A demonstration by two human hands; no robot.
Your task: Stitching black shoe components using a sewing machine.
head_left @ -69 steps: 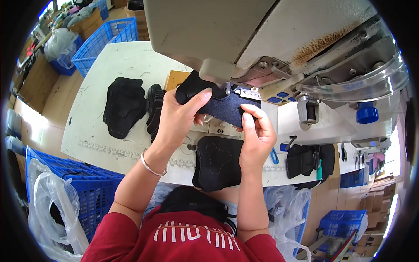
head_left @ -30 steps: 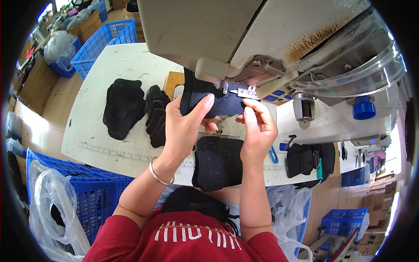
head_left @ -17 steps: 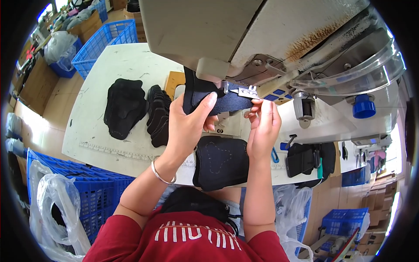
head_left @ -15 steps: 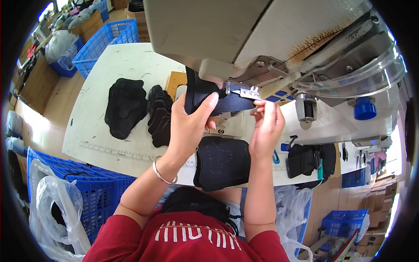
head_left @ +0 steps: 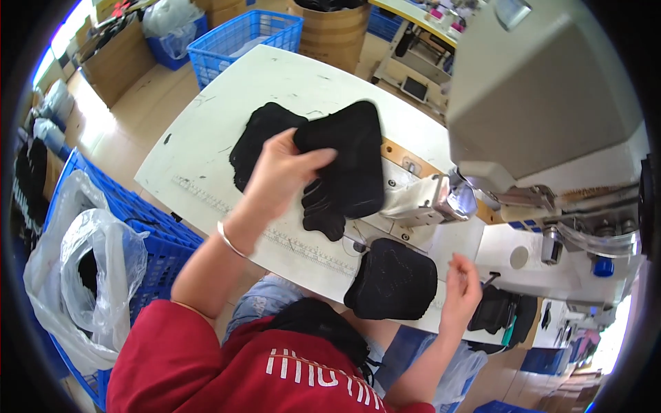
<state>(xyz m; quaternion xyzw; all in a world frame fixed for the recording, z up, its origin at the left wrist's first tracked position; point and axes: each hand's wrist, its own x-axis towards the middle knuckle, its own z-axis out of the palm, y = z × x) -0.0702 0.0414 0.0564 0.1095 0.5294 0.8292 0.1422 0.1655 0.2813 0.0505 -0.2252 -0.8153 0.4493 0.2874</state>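
My left hand (head_left: 286,168) pinches a flat black fabric piece (head_left: 354,155) by its left side, thumb on top, and holds it above the white table left of the sewing machine's arm (head_left: 420,199). Beneath it are another black piece (head_left: 258,141) and a row of small overlapping black pieces (head_left: 323,224), partly covered. My right hand (head_left: 461,292) hovers near the table's front edge, fingers loosely bent and apart, with nothing visible in them. Just left of it lies a stack of black pads (head_left: 392,279) with stitched outlines.
The sewing machine head (head_left: 544,103) fills the upper right. A ruler strip (head_left: 303,248) runs along the white table (head_left: 200,144). A blue basket (head_left: 241,41) stands behind; another with plastic bags (head_left: 158,268) is at my left. Black items (head_left: 496,310) lie at front right.
The fabric piece has come away from under the machine head, moving left in my left hand. My right hand has let go of it and dropped toward the front edge. The view has shifted left.
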